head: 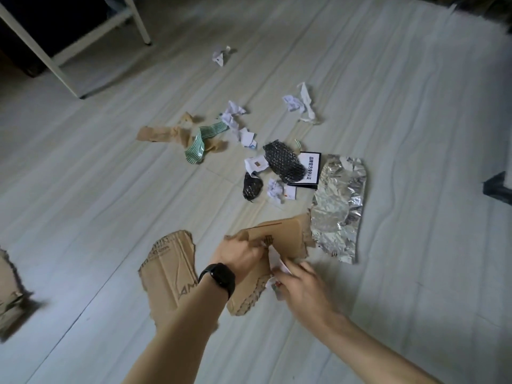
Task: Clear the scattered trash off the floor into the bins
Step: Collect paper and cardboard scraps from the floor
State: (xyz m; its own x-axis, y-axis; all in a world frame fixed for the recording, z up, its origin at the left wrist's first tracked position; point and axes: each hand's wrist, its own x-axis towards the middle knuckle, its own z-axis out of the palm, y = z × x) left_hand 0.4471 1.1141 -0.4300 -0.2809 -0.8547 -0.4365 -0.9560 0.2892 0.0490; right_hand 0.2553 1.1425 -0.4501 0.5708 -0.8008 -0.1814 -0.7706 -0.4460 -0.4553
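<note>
Left hand [238, 253] on cardboard [288, 234], pale floor [415, 106]

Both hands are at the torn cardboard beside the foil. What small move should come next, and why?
Probably lift the cardboard piece and the white paper off the floor together. The left hand grips the cardboard's edge and the right hand pinches the paper close by, so both seem ready to rise as one bundle. No bin is in view.
</note>
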